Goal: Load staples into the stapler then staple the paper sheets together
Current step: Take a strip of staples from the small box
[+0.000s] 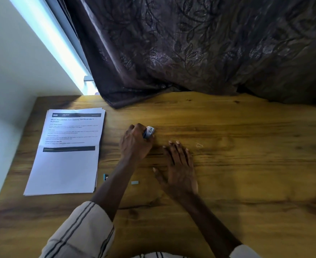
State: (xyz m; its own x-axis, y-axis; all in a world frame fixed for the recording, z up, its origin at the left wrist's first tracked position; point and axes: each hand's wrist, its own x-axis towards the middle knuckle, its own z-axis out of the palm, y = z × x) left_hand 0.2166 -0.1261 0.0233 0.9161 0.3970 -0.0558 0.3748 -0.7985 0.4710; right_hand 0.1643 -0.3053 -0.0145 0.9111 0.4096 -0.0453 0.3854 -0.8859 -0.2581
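Your left hand (135,144) curls round a small blue-and-white item (149,131). The fingers close over it so that only its far end shows, and you cannot tell from here whether it is the stapler or a staple box. What shows suggests a long axis running away from you and slightly right, with the exposed end towards the curtain (209,53). It sits low over the wooden table (246,183), to the right of the paper sheets (66,164), level with their upper half and well apart from them.

Your right hand (179,170) lies palm down farther right of the sheets, fingers straight and spread, holding nothing. Right of the sheets' near corner, between your forearms, lies a short grey strip of staples (135,182), its length running left to right. A small blue piece (104,176) peeks out just beside the sheets' right edge, half hidden by your left forearm. Farther right, beyond your right hand, rests a bent bit of wire (199,145). The sheets lie flat, long axis running away from you, printed heading at the far end.
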